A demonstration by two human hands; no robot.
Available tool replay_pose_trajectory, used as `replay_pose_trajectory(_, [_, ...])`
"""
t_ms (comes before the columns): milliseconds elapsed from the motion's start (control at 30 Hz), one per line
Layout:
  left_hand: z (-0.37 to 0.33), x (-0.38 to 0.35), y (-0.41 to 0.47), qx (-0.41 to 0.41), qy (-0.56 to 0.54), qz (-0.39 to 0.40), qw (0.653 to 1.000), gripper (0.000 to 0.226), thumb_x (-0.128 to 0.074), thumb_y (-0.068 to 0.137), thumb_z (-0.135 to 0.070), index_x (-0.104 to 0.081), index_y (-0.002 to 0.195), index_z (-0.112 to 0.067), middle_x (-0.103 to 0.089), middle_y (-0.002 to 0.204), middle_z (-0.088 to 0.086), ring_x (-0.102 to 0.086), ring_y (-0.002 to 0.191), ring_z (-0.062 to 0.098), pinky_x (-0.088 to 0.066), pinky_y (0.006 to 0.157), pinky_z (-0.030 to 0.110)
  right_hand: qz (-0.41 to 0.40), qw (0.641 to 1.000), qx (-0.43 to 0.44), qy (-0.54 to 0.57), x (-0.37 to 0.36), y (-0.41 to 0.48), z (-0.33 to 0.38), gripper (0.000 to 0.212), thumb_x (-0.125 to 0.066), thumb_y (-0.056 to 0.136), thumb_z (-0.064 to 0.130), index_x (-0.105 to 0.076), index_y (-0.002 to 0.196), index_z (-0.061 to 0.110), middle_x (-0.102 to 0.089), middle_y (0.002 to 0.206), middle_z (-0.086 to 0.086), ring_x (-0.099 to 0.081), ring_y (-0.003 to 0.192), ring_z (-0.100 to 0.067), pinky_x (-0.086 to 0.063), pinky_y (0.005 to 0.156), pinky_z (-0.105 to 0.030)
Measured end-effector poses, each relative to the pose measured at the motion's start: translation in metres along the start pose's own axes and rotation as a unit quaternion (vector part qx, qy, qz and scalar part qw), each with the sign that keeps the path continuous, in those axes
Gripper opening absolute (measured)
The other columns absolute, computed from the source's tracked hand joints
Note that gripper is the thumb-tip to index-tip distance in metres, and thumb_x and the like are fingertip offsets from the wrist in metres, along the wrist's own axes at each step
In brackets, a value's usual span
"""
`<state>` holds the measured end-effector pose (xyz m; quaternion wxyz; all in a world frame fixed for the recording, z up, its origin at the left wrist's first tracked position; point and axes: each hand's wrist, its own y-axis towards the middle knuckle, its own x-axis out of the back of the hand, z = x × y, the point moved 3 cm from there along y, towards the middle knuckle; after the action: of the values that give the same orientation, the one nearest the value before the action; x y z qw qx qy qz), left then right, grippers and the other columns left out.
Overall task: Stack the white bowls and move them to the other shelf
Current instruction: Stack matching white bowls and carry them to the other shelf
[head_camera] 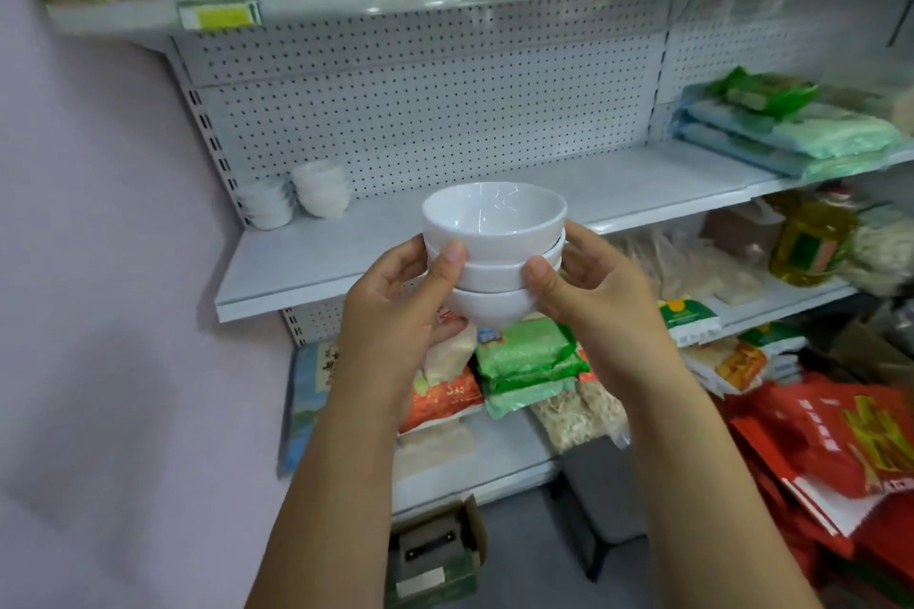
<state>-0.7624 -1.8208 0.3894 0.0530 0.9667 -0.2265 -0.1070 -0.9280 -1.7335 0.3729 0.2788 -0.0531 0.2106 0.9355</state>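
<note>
Three white bowls [493, 257] nested upright, midair before white shelf [316, 262].

You're holding a stack of three white bowls [494, 232] up in front of the white shelf [321, 262], just off its front edge. Your left hand [395, 312] grips one side and your right hand [593, 292] the other. Two more bowl stacks [297, 198] sit at the shelf's back left corner. Green packets [791, 134] lie on its right end, green bags [529, 351] below it.
</note>
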Motion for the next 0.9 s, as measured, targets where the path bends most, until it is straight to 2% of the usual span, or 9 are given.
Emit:
replay_pose_trajectory(67, [0.011, -0.002, 0.027, 0.001, 0.008, -0.008, 1.0, 0.044, -0.079, 0.08, -0.04, -0.071, 0.12, -0.024, -0.073, 0.122, -0.001, -0.073, 0.108, 0.023, -0.064, 0.079, 0.043, 0.005, 1.0, -0.011, -0.001, 0.001, 0.026, -0.016, 0.059, -0.076, 0.081, 0.024, -0.06, 0.136, 0.014, -0.075, 0.122, -0.004, -0.069, 0.117, -0.022, -0.056, 0.097, -0.043])
replay_pose_trajectory(200, [0.024, -0.005, 0.088, -0.024, 0.045, -0.042, 0.998, 0.049, -0.078, 0.081, -0.046, -0.07, 0.123, -0.022, -0.07, 0.124, -0.002, -0.074, 0.105, 0.02, -0.064, 0.078, 0.044, 0.035, 0.999, -0.02, -0.005, 0.001, 0.089, -0.044, 0.053, -0.076, 0.079, 0.027, -0.063, 0.13, 0.022, -0.076, 0.118, 0.001, -0.072, 0.105, -0.013, -0.058, 0.082, -0.028])
replay_pose_trajectory(267, [0.026, -0.01, 0.12, -0.041, 0.068, -0.051, 0.995, 0.053, -0.076, 0.08, -0.052, -0.069, 0.124, -0.023, -0.07, 0.124, -0.004, -0.073, 0.108, 0.018, -0.064, 0.082, 0.041, 0.042, 0.999, -0.022, -0.004, 0.002, 0.125, -0.055, 0.059, -0.076, 0.079, 0.028, -0.061, 0.136, 0.02, -0.075, 0.12, 0.001, -0.072, 0.107, -0.014, -0.058, 0.083, -0.03])
replay_pose_trajectory(367, [0.033, -0.016, 0.165, -0.057, 0.102, -0.071, 0.991, 0.06, -0.075, 0.077, -0.063, -0.069, 0.126, -0.03, -0.07, 0.125, -0.01, -0.071, 0.111, 0.011, -0.059, 0.093, 0.04, 0.063, 0.998, -0.02, -0.006, 0.008, 0.176, -0.067, 0.062, -0.078, 0.08, 0.028, -0.059, 0.139, 0.022, -0.073, 0.126, 0.002, -0.07, 0.116, -0.016, -0.058, 0.093, -0.038])
replay_pose_trajectory(433, [0.043, -0.016, 0.187, -0.062, 0.104, -0.087, 0.989, 0.061, -0.077, 0.077, -0.067, -0.069, 0.126, -0.033, -0.07, 0.126, -0.013, -0.07, 0.11, 0.008, -0.057, 0.098, 0.042, 0.084, 0.996, -0.02, -0.011, 0.01, 0.204, -0.077, 0.065, -0.078, 0.08, 0.027, -0.057, 0.142, 0.021, -0.072, 0.128, 0.002, -0.068, 0.119, -0.014, -0.058, 0.093, -0.034])
replay_pose_trajectory(567, [0.063, -0.008, 0.219, -0.049, 0.1, -0.119, 0.987, 0.058, -0.079, 0.078, -0.059, -0.068, 0.127, -0.029, -0.072, 0.121, -0.018, -0.072, 0.104, 0.003, -0.057, 0.098, 0.043, 0.117, 0.992, -0.045, -0.007, 0.004, 0.243, -0.116, 0.067, -0.077, 0.078, 0.024, -0.056, 0.142, 0.018, -0.073, 0.125, 0.006, -0.069, 0.115, -0.008, -0.058, 0.085, -0.025])
replay_pose_trajectory(667, [0.08, 0.003, 0.245, -0.02, 0.105, -0.123, 0.987, 0.047, -0.075, 0.072, -0.054, -0.068, 0.116, -0.038, -0.072, 0.109, -0.029, -0.072, 0.098, -0.002, -0.057, 0.097, 0.039, 0.126, 0.989, -0.082, -0.002, -0.003, 0.264, -0.155, 0.066, -0.078, 0.077, 0.025, -0.057, 0.139, 0.022, -0.073, 0.123, 0.007, -0.07, 0.113, -0.007, -0.058, 0.083, -0.024])
replay_pose_trajectory(767, [0.103, 0.021, 0.276, 0.006, 0.107, -0.129, 0.986, 0.05, -0.076, 0.073, -0.052, -0.068, 0.12, -0.037, -0.072, 0.118, -0.023, -0.07, 0.102, -0.003, -0.056, 0.099, 0.041, 0.131, 0.985, -0.113, 0.003, -0.015, 0.287, -0.189, 0.069, -0.079, 0.076, 0.025, -0.054, 0.14, 0.023, -0.071, 0.128, 0.006, -0.068, 0.116, -0.008, -0.058, 0.083, -0.024])
replay_pose_trajectory(900, [0.127, 0.048, 0.316, 0.031, 0.107, -0.137, 0.984, 0.063, -0.077, 0.075, -0.053, -0.067, 0.131, -0.029, -0.069, 0.13, -0.012, -0.066, 0.118, 0.005, -0.053, 0.105, 0.044, 0.138, 0.981, -0.136, 0.004, -0.036, 0.319, -0.226, 0.071, -0.081, 0.073, 0.023, -0.053, 0.139, 0.02, -0.068, 0.133, 0.005, -0.067, 0.119, -0.008, -0.057, 0.084, -0.021])
